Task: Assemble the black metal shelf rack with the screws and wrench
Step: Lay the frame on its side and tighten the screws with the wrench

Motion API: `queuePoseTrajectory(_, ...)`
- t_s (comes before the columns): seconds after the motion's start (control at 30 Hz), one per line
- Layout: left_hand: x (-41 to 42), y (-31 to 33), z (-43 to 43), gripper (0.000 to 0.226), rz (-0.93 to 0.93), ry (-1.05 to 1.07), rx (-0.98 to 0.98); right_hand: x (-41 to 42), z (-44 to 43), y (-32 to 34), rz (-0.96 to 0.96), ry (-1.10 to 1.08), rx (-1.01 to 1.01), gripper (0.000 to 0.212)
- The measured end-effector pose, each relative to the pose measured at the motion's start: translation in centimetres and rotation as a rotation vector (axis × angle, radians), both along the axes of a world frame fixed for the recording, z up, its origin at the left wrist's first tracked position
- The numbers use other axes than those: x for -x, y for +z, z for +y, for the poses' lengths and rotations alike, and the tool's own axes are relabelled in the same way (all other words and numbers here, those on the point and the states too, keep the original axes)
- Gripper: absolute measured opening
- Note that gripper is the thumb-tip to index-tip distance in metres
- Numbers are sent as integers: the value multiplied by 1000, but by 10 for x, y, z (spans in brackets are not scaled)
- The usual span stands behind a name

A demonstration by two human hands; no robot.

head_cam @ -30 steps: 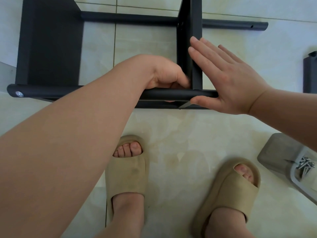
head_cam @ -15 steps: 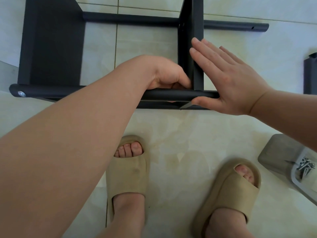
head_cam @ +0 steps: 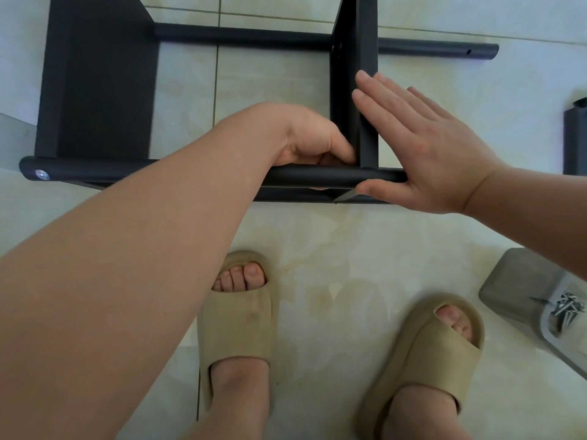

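Note:
The black rack lies on its side on the tiled floor. A wide panel (head_cam: 101, 84) and a narrow panel (head_cam: 368, 42) stand between a near tube (head_cam: 158, 177) and a far tube (head_cam: 254, 36). A silver screw (head_cam: 42, 175) sits in the near tube's left end. My left hand (head_cam: 311, 141) reaches behind the near tube at the narrow panel's corner. Its fingers curl down round the tube and their tips show beneath it; anything else in it is hidden. My right hand (head_cam: 422, 154) lies flat against the narrow panel's right face, thumb under the tube's right end.
A grey block (head_cam: 521, 281) with a metal tray holding several loose screws (head_cam: 568, 309) sits at the lower right. Another black rack part (head_cam: 575, 141) lies at the right edge. My feet in beige slippers (head_cam: 238, 328) stand just in front of the rack.

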State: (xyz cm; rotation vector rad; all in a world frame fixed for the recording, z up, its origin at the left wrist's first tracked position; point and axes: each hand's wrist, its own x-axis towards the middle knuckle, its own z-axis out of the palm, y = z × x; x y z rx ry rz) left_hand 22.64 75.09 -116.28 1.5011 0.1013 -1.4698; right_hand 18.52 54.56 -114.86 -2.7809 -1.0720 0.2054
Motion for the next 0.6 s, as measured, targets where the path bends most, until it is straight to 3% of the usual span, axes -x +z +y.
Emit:
queuePoseTrajectory(0.17,-1,0,4,39,57,4,81,0,0,0,3,-1,0,98)
queuePoseTrajectory(0.27,-1,2,3,26,86,34,58,0,0,0,3,-1,-4,98)
queuePoseTrajectory(0.37,1,1,0,18,-17,-10,-26,0,0,0,5,-2,-3,98)
queuePoseTrajectory(0.6,2,2,-2,20,-35,44,0,0,0,-1,4,-2,-6,98)
